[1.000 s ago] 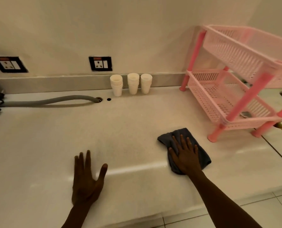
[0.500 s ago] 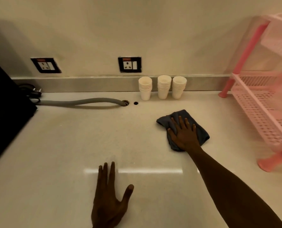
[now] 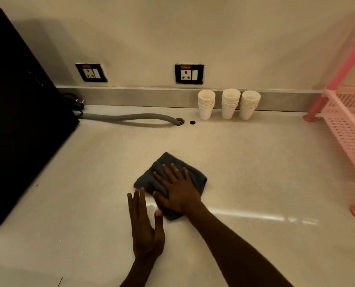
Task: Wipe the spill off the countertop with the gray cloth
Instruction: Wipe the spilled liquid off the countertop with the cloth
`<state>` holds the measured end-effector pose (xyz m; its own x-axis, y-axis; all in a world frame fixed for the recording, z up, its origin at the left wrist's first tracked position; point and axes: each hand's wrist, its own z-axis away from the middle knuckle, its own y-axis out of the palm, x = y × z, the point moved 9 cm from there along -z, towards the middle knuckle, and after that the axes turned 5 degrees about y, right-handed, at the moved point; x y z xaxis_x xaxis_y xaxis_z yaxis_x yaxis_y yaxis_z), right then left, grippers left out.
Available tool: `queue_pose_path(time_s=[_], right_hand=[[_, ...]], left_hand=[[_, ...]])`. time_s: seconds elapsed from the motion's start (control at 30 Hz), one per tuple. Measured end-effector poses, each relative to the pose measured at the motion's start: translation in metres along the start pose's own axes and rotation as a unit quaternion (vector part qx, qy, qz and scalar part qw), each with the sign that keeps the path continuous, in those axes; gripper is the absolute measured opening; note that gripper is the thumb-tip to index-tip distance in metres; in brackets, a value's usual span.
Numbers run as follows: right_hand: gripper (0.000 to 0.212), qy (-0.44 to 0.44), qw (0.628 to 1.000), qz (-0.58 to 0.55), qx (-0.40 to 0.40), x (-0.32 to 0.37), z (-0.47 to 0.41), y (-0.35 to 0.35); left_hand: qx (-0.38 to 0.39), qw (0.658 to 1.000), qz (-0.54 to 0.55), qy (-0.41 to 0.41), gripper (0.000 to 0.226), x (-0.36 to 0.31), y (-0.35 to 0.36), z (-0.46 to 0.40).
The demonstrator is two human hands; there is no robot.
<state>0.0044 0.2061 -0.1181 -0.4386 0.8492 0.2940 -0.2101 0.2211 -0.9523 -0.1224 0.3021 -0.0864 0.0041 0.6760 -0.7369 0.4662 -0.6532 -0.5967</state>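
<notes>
A dark gray cloth point(image 3: 195, 177) lies crumpled on the cream countertop point(image 3: 255, 162) near the middle. My right hand point(image 3: 177, 191) presses flat on the cloth with its fingers spread. Just left of it, my left hand point(image 3: 145, 228) rests flat on the bare counter with fingers apart and nothing in it; its thumb is close to the cloth's near edge. A faint glossy streak point(image 3: 255, 216) runs across the counter to the right of the cloth. I cannot make out a distinct spill.
A large black appliance point(image 3: 17, 121) fills the left side. A gray hose point(image 3: 131, 118) runs from it to a hole in the counter. Three stacks of white paper cups point(image 3: 228, 104) stand at the back wall. A pink plastic rack point(image 3: 350, 125) stands at the right.
My right hand slid the cloth toward me and to the left across the counter. The view swung left, bringing the black appliance in. My left hand now lies right beside the cloth.
</notes>
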Motion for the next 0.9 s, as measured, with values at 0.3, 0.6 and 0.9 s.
queue_pose_path(time_s=[0.3,0.6,0.9], right_hand=[[0.066,0.001,0.999,-0.018,-0.031,0.043,0.107,0.016],[0.057,0.038,0.996,-0.078,-0.020,0.028,0.216,0.018],[0.064,0.168,0.316,-0.928,-0.102,-0.025,0.268,-0.069]], left_hand=[[-0.028,0.996,0.079,-0.003,0.080,0.005,-0.015,0.002],[-0.056,0.973,0.197,-0.108,0.060,0.004,-0.036,0.017],[0.044,0.987,0.148,-0.035,0.060,-0.017,-0.022,0.017]])
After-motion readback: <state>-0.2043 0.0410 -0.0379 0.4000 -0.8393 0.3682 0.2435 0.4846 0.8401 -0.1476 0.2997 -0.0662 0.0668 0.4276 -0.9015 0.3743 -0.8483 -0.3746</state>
